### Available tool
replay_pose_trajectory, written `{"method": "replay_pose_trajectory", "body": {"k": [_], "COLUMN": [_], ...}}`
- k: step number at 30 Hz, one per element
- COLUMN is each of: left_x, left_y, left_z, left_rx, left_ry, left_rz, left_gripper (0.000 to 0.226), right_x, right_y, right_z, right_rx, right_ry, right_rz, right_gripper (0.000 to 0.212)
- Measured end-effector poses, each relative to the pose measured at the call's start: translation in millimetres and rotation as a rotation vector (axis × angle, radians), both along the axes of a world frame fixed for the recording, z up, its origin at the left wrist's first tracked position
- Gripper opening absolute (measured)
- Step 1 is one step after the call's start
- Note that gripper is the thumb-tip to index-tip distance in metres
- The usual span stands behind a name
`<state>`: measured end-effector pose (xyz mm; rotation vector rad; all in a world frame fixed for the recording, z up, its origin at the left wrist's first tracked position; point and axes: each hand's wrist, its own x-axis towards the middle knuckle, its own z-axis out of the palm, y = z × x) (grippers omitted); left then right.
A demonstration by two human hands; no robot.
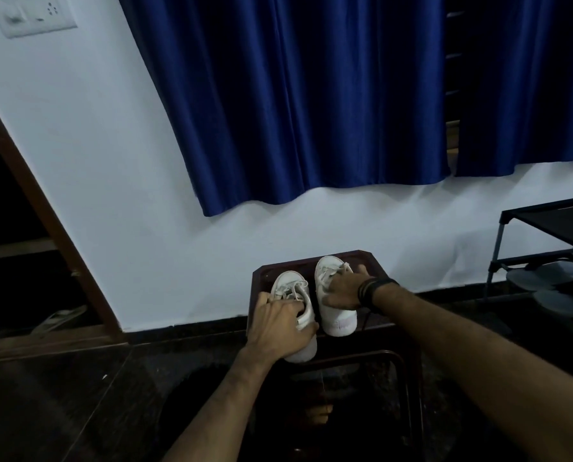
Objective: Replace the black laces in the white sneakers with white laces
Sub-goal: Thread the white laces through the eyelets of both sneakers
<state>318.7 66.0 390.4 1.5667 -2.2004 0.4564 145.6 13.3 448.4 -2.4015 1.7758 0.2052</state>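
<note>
White sneakers are seen side by side on a dark wooden surface [262, 275] against the wall, toes pointing away. The left sneaker [295, 295] is gripped at its heel end by the left hand [278, 325], fingers curled around the collar. The right sneaker [331, 295] is covered by the right hand [341, 290], fingers spread flat over the laces. Pale laces [290, 290] are threaded in both shoes. A blue curtain [311, 95] hangs above

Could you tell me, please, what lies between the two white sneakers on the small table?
Only a narrow dark strip of the table shows between the left sneaker and right sneaker in the head view.
</note>
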Motion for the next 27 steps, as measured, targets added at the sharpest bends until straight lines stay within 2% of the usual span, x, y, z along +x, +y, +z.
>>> {"method": "replay_pose_trajectory", "body": {"k": [4, 8, 10, 13, 14, 15, 17, 19, 21, 23, 25, 27], "left_x": [-3.5, -5.9, -5.5, -3.1, -1.5, 1.5, 11.4, 18.2, 20.3, 17.2, 12.4, 8.9], "left_y": [-2.3, -4.2, -2.6, 4.4, 3.6, -0.3, -13.8, -22.4, -24.1, -20.1, -14.2, -12.2], "left_z": [-2.1, 6.1, 5.0, 5.7, 9.5, 14.6, 22.1, 26.7, 21.5, 13.4, 7.9, 7.5], "left_rx": [0.016, 0.04, -0.01, -0.186, -0.174, -0.104, 0.183, 0.365, 0.317, 0.194, 0.08, 0.032], "left_ry": [-0.048, -0.141, 0.026, 0.512, 0.58, 0.572, 0.452, 0.486, 0.649, 0.698, 0.694, 0.743], "left_rz": [0.025, 0.082, 0.035, 0.001, 0.047, 0.093, 0.153, 0.172, 0.212, 0.261, 0.273, 0.291], "left_gripper": [0.042, 0.048, 0.042, 0.034, 0.032, 0.032, 0.043, 0.051, 0.045, 0.028, 0.011, 0.011], "right_x": [-2.3, -1.9, -1.0, 3.0, 4.2, 4.5, 4.0, 4.6, 7.2, 15.7, 27.8, 37.2], "right_y": [2.7, 2.5, 2.7, -2.0, -2.1, -1.7, 1.0, 2.7, 1.6, 1.4, -4.5, -11.5], "right_z": [0.8, 8.6, 11.9, 7.5, 7.0, 6.4, 6.9, 9.9, 9.4, 7.8, 6.1, 3.7], "right_rx": [-0.013, -0.104, -0.071, -0.019, -0.018, -0.024, -0.085, -0.274, -0.416, -0.362, -0.273, -0.214], "right_ry": [0.056, 0.141, 0.183, 0.237, 0.25, 0.251, 0.188, 0.022, -0.268, -0.471, -0.413, -0.335], "right_rz": [0.113, 0.181, 0.174, 0.15, 0.151, 0.147, 0.132, 0.117, 0.113, 0.121, 0.102, 0.041], "right_gripper": [0.053, 0.021, 0.019, 0.05, 0.059, 0.063, 0.059, 0.049, 0.031, 0.023, 0.03, 0.028]}}
